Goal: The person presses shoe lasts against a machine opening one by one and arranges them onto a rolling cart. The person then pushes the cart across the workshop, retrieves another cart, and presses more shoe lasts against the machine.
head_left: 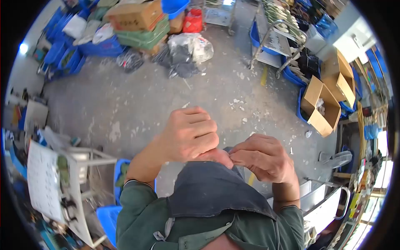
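Note:
In front of my chest, my left hand (191, 135) is closed with its fingers curled and its thumb pointing right. My right hand (266, 158) is closed in a pinch, its fingertips meeting the thumb of my left hand. Whatever may be between the fingers is hidden or too small to name. Just below both hands is the dark apron (221, 189), worn over a green shirt (139, 212).
A white-topped table (43, 181) stands at left beside a blue bin (109, 221). Ahead are plastic bags (189, 48), cardboard boxes (135, 16) and a metal trolley (277, 39). An open carton (321, 104) and another cart (325, 206) are at right. Grey floor (104, 96) lies between.

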`<state>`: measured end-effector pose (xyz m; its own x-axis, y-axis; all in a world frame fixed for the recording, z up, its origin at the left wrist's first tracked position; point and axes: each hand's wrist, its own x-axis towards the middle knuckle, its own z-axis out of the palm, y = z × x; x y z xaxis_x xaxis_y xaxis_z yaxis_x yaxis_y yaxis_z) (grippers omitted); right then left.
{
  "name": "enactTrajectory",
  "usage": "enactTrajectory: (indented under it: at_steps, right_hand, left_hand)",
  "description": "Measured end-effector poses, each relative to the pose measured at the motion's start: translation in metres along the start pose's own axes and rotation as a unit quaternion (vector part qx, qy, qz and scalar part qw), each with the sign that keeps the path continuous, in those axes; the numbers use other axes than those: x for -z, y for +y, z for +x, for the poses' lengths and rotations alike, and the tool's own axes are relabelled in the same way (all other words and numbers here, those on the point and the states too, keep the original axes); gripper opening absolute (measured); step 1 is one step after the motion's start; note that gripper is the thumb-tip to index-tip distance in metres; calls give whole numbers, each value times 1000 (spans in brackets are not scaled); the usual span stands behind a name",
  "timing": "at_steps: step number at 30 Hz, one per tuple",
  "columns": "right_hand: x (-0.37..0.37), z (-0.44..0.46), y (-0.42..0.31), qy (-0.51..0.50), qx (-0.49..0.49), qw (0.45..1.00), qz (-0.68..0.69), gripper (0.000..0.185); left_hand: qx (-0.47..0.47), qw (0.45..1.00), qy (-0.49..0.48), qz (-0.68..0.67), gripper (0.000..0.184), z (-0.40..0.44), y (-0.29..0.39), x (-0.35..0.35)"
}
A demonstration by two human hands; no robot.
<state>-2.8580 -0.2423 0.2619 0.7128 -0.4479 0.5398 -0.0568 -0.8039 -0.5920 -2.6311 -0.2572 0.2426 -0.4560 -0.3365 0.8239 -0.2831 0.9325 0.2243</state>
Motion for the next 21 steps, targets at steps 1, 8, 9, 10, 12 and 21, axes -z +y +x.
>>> enactTrajectory:
  at_steps: [1, 8, 9, 10, 12, 21]
  right_hand:
    - [13, 11, 23, -13, -2, 1000, -24, 31]
    - [62, 48, 214, -129, 32, 971, -198, 13]
    - [68, 51, 243, -144, 16, 975, -171, 14]
    - [74, 53, 276, -126, 18, 982, -136, 14]
    - [91, 60, 333, -101, 15, 993, -63, 15]
    - [152, 106, 551, -117, -191, 971, 83, 15]
  left_hand:
    - [-5, 1000, -16, 0, 55, 11, -27, -5]
    - [74, 962, -253, 75, 38, 35, -206, -77]
    - [106, 956, -267, 52, 37, 33, -229, -90]
    - [136, 954, -263, 44, 36, 35, -251, -102]
    - [201, 948, -248, 16, 34, 45, -286, -124]
    - [430, 883, -61, -178, 20, 52, -476, -190]
